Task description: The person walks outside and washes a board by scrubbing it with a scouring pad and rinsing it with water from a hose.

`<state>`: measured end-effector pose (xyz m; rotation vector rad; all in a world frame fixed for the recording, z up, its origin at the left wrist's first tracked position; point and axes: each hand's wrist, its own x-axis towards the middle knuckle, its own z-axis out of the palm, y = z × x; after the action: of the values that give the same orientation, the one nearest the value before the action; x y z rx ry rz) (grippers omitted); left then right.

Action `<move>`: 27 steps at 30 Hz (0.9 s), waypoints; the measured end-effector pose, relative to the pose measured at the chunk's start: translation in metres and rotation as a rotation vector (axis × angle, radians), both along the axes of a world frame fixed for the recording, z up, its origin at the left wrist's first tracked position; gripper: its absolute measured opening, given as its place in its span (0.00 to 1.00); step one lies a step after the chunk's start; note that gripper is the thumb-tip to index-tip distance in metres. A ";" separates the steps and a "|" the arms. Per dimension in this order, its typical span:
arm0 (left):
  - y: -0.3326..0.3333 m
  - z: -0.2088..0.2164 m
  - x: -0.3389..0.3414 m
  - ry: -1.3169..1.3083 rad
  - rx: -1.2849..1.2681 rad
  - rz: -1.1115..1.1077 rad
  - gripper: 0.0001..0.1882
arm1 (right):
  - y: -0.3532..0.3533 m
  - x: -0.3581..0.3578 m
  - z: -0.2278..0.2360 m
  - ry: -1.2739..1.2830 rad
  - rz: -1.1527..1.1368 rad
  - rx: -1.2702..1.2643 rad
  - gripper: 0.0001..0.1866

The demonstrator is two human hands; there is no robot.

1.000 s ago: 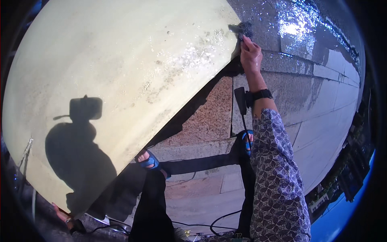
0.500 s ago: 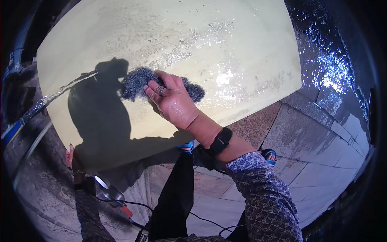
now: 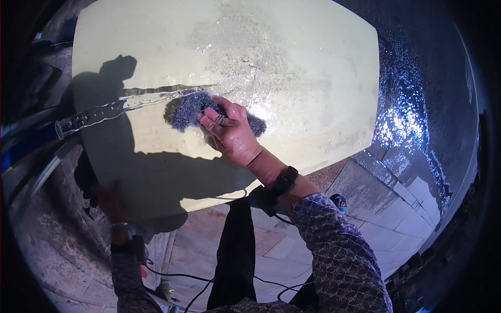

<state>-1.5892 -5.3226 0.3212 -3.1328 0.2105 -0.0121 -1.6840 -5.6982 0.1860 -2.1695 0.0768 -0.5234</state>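
My right hand (image 3: 229, 128), wearing a ring, presses a dark grey wire-wool scouring pad (image 3: 187, 110) onto a large pale yellow board (image 3: 323, 88). The pad sticks out on both sides of my closed fingers. From the left a clear stream of water (image 3: 141, 100) runs across the board and reaches the pad. Greyish wet grime covers the board above my hand. In shadow, my left hand (image 3: 111, 201) is at the board's lower left corner; its fingers are too dark to make out.
A blue pipe (image 3: 26, 152) and a pale hose (image 3: 48, 173) lie at the left. Wet, shiny ground (image 3: 399, 125) stretches along the right, with stone paving (image 3: 386, 195) nearer me. A black cable (image 3: 182, 275) hangs across my legs. My shadow falls over the board's left part.
The board has shifted and turned in view, and the water stream now reaches farther right, to the pad. My left hand has moved inward into shadow. My right hand still grips the pad.
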 end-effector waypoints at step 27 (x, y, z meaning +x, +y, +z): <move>-0.107 -0.023 -0.056 0.137 0.392 -0.603 0.56 | -0.397 -0.322 -0.307 1.191 -0.828 0.151 0.40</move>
<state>-1.6452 -5.4296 0.2986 -2.5679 1.0065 0.2133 -2.0061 -6.0956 -0.1209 -1.9300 1.6175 0.4107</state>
